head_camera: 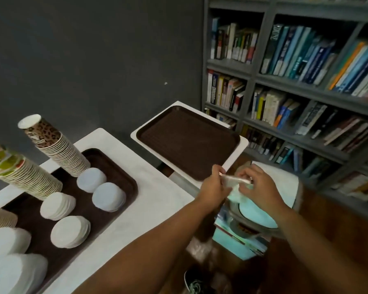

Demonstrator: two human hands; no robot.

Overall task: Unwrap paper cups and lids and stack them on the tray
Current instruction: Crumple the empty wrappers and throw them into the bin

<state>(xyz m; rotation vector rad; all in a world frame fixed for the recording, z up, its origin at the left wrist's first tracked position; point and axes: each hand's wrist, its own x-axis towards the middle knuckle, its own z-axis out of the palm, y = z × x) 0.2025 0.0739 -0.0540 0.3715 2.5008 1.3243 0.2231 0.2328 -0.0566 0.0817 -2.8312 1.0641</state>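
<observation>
Both hands, left [212,184] and right [258,187], pinch a clear wrapper [235,182] at five o'clock, apparently crumpling it over the bin [263,217]. Cups [57,149] and lids [108,196] fill the nine o'clock tray [115,166].

brown tray [106,160], leopard-print cups [51,143], white lids [70,231]

Cup stacks [57,148] and lid piles [108,196] on the left tray [129,179]; second tray [187,143] right of it, bookshelf [295,81] behind.

Head-worn view, angled down, close above both hands [236,186]
</observation>
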